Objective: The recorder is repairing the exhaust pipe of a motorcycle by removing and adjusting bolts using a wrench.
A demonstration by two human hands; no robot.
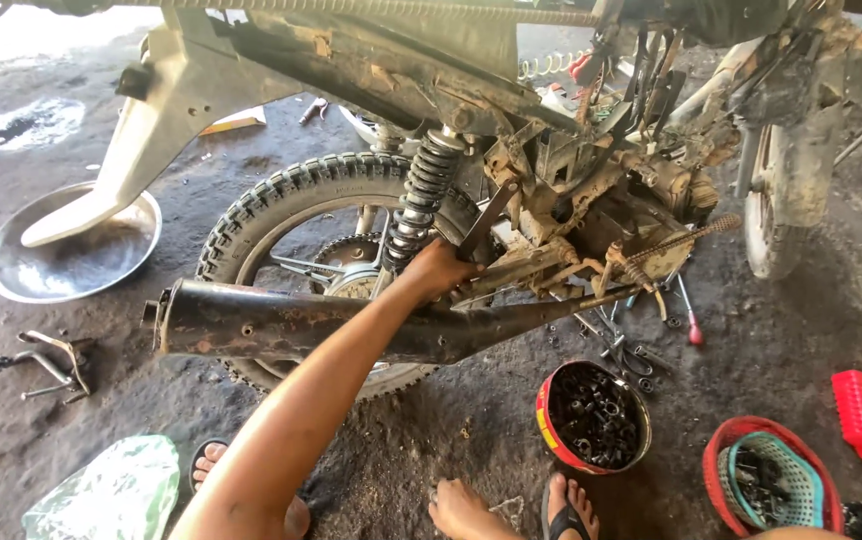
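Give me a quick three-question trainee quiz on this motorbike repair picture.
1. True or false: the left hand reaches in beside the rear spring.
2. What lies behind the rear wheel on the ground? A) metal basin B) ladder C) bucket
3. Fill in: the right hand rests on the ____.

Key: 1 true; 2 A, the metal basin; 3 ground.

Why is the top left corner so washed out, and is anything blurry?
In the head view, daylight floods in from outside at the top left, blowing out the wet ground and glaring off the metal basin. The motorcycle frame and the left hand at the shock absorber sit in even shade, fairly sharp. Straight lines bow near the edges: wide-lens distortion.
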